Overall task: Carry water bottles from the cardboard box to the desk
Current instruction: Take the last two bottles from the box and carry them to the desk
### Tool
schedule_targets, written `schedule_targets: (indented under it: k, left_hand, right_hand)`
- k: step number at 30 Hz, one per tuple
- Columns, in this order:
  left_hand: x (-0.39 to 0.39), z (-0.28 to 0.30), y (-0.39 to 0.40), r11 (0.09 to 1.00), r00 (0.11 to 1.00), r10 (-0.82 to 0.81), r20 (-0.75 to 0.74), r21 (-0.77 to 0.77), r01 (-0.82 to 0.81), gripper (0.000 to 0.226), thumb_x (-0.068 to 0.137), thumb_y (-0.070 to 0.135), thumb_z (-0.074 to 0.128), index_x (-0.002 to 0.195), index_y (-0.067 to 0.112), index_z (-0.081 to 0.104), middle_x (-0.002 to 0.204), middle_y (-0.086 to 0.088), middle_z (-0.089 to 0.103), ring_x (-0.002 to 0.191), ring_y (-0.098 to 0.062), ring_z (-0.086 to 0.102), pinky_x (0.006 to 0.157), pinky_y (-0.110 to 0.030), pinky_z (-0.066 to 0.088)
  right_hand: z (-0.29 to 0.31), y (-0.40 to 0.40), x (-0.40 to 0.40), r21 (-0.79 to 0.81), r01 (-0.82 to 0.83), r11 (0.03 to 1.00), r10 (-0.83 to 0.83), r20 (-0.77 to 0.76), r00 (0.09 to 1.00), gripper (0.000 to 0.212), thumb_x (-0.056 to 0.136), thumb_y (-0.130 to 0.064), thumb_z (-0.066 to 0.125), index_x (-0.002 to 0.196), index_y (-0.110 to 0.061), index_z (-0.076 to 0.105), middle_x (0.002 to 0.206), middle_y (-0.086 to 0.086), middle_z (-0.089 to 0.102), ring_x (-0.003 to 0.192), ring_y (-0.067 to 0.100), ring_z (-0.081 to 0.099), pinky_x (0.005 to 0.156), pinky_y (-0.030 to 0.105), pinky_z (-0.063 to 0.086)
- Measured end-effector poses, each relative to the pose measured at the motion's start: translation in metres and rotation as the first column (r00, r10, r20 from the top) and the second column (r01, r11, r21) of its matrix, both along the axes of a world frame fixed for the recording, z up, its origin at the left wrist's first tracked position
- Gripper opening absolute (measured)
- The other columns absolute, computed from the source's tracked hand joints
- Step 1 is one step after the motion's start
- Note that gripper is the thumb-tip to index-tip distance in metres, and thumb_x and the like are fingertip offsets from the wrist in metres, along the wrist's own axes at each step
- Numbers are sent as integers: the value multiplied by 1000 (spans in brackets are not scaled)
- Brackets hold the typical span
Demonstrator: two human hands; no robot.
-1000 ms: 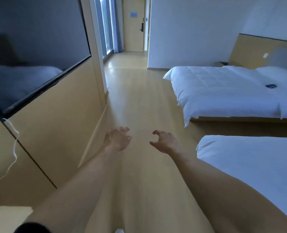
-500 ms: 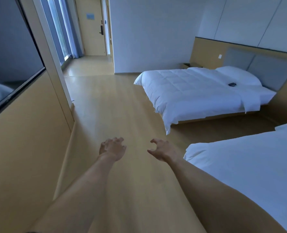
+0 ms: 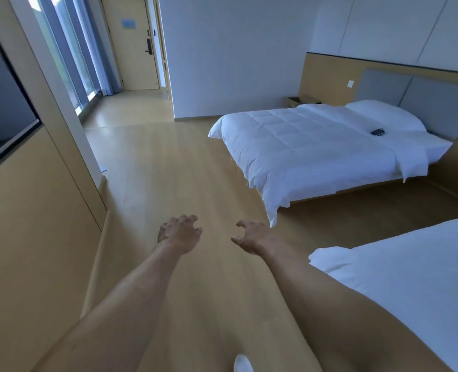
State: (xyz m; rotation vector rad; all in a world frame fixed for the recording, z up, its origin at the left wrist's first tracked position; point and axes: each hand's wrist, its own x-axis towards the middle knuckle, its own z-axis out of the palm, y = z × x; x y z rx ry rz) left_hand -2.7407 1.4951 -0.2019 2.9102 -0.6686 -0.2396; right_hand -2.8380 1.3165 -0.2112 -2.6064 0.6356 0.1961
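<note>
While both the left hand and right hand hang loosely curled and empty, no bottle or box shows, so carrying seemingly remains.

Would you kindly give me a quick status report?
Left hand and right hand empty, fingers loosely curled. No bottles, box or desk in view. Wooden floor ahead unobstructed.

Floor smooth glossy wood; duvet white quilted cloth.
</note>
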Motion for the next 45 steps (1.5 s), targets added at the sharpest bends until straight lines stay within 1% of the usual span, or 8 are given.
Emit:
schedule_targets:
  k: [7, 11, 16, 20, 27, 31, 35, 45]
  left_hand:
    - [126, 11, -62, 997, 997, 76, -4, 17, -76, 48, 102, 47, 44, 147, 30, 45, 149, -2, 49, 136, -28, 46, 111, -39, 36]
    - [191, 15, -97, 993, 993, 114, -3, -30, -114, 46, 101, 46, 44, 145, 30, 47, 148, -2, 51, 134, -28, 47, 109, -39, 36]
    - [263, 11, -121, 989, 989, 145, -25, -37, -146, 47, 101, 46, 45, 145, 30, 47, 148, -2, 51, 134, -29, 47, 110, -39, 36]
    - [329, 5, -135, 989, 989, 144, -33, -25, -145, 47, 101, 46, 45, 145, 29, 47, 148, -3, 51, 135, -29, 46, 110, -39, 36]
    - [470, -9, -160, 995, 995, 97, -37, -30, -98, 47, 102, 46, 43, 146, 29, 46, 148, -4, 49, 136, -29, 45, 110, -40, 34]
    - [561, -6, -171, 998, 998, 42, -36, -52, -44, 47, 102, 46, 43, 146, 29, 47, 147, -3, 50, 135, -28, 46, 110, -40, 34]
    - [644, 1, -181, 999, 999, 8, -36, -52, -10, 47, 102, 46, 44, 145, 29, 47, 147, -3, 50, 135, -28, 46, 109, -40, 34]
    - [793, -15, -217, 999, 997, -20, -75, -35, 17, 46, 101, 45, 44, 144, 29, 49, 147, -4, 51, 134, -28, 46, 107, -40, 35]
  right_hand:
    - [3, -58, 135, 40, -66, 997, 66, 10, 998, 56, 93, -49, 59, 144, -28, 48, 145, -1, 53, 132, 19, 50, 103, 32, 42]
    - [14, -92, 208, 17, -108, 994, 107, 18, 994, 56, 94, -49, 58, 144, -27, 48, 146, -1, 53, 132, 19, 50, 103, 32, 42]
    - [15, -118, 290, -3, -151, 988, 151, -8, 988, 56, 95, -50, 57, 145, -27, 48, 147, 0, 52, 133, 20, 50, 105, 33, 42]
    - [6, -131, 356, -9, -163, 987, 163, -17, 986, 55, 95, -51, 56, 144, -28, 48, 145, -1, 54, 131, 20, 51, 101, 33, 42]
    - [-3, -155, 485, -34, -115, 993, 114, -21, 993, 56, 94, -51, 57, 144, -26, 49, 145, 2, 54, 132, 22, 50, 105, 34, 42]
    - [4, -163, 564, -41, -54, 998, 52, -49, 997, 56, 94, -51, 56, 145, -26, 48, 144, 3, 55, 131, 22, 50, 105, 35, 41]
    - [10, -171, 639, -25, -12, 1000, 10, -49, 999, 57, 94, -50, 57, 145, -26, 48, 143, 4, 56, 131, 24, 52, 106, 37, 44]
    - [-1, -203, 785, -27, -5, 1000, 3, -56, 998, 56, 95, -51, 55, 145, -25, 48, 145, 3, 54, 132, 24, 50, 106, 36, 43]
